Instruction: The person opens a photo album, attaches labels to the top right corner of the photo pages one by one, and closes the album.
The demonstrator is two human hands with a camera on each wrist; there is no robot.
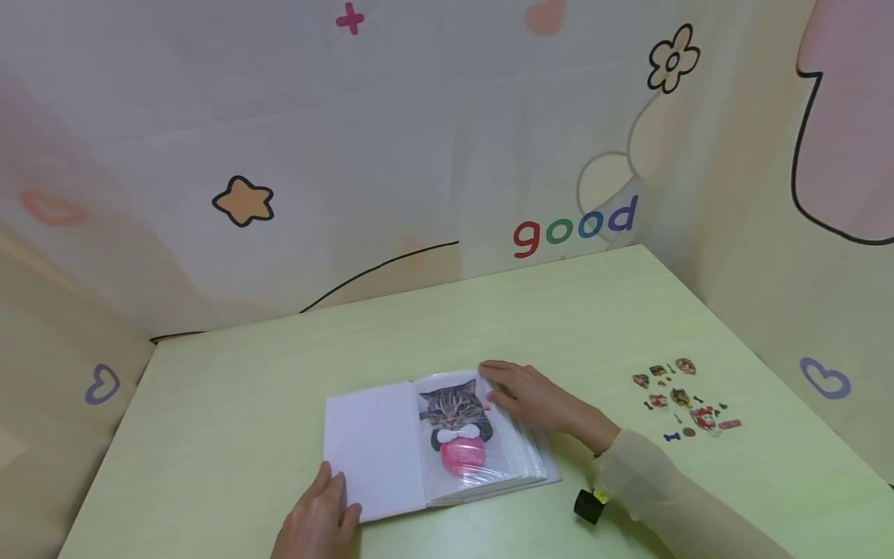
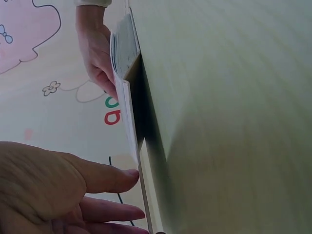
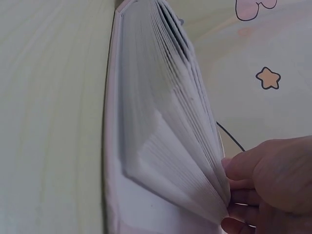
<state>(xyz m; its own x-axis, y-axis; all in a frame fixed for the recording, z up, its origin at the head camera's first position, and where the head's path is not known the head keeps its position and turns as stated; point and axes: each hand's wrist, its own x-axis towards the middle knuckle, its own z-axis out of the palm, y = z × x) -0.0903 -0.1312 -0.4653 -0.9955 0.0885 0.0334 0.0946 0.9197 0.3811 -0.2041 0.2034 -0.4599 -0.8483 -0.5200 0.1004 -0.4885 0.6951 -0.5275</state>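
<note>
Overhead, the left hand (image 1: pixel 317 516) lies flat on the open album's (image 1: pixel 433 439) blank cover, the right hand (image 1: pixel 538 400) flat on the cat page; stickers (image 1: pixel 680 404) lie well apart. Wristward, the left fingers (image 2: pixel 105 178) stay straight, while the right fingertips (image 3: pixel 239 168) pinch the page edges (fanned thick).

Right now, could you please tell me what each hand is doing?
Left hand: open, fingers resting flat on the album's blank left cover.
Right hand: fingers gripping the edge of the album's right-hand pages.
</note>
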